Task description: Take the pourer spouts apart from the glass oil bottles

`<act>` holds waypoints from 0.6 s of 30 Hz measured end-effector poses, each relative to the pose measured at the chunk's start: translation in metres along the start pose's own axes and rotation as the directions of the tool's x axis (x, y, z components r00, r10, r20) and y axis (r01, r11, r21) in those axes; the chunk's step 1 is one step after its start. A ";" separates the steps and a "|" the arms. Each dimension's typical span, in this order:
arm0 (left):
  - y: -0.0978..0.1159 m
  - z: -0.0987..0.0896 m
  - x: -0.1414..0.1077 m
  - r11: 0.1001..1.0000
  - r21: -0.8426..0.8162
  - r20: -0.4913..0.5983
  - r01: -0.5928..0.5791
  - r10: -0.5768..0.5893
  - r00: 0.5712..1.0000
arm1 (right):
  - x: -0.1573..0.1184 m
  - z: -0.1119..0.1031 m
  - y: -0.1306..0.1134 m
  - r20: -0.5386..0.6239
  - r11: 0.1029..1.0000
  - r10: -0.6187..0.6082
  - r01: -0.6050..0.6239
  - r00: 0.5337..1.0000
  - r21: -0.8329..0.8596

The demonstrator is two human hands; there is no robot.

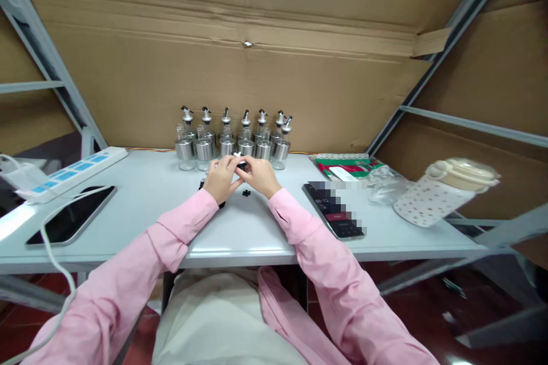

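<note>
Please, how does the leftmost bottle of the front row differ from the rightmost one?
The leftmost bottle has a bare neck; the rightmost bottle carries a spout. With its spout, the rightmost bottle stands taller than the leftmost bottle. Both are upright, clear glass with a silvery band.

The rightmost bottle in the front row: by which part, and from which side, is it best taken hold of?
Probably by its silvery-banded body, with the right hand coming from the right. The rightmost bottle stands upright at the row's end, its neighbours close on the left. The body is broad; the pourer above is narrower.
</note>
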State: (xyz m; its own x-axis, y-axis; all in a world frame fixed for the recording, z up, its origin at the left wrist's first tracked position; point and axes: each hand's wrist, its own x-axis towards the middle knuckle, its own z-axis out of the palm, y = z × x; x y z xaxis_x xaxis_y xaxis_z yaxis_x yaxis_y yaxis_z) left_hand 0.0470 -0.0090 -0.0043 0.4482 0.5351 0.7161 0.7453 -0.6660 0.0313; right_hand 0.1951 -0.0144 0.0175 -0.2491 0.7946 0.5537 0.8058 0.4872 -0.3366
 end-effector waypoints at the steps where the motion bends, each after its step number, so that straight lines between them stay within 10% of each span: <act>1: -0.001 0.000 -0.001 1.000 -0.007 -0.011 0.006 -0.006 1.000 | 0.000 0.000 0.000 0.003 0.999 -0.034 0.034 0.999 0.018; 18: -0.008 -0.007 -0.010 0.965 -0.240 -0.132 -0.104 0.074 0.989 | 0.002 -0.003 0.011 0.006 0.955 -0.157 0.150 0.988 0.256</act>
State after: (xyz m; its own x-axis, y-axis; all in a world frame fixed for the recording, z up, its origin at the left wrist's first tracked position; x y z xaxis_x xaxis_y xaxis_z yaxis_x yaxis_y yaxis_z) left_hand 0.0328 -0.0125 -0.0067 0.4328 0.4115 0.8021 0.5541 -0.8233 0.1234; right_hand 0.2048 -0.0087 0.0172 -0.3756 0.7103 0.5953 0.5943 0.6775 -0.4334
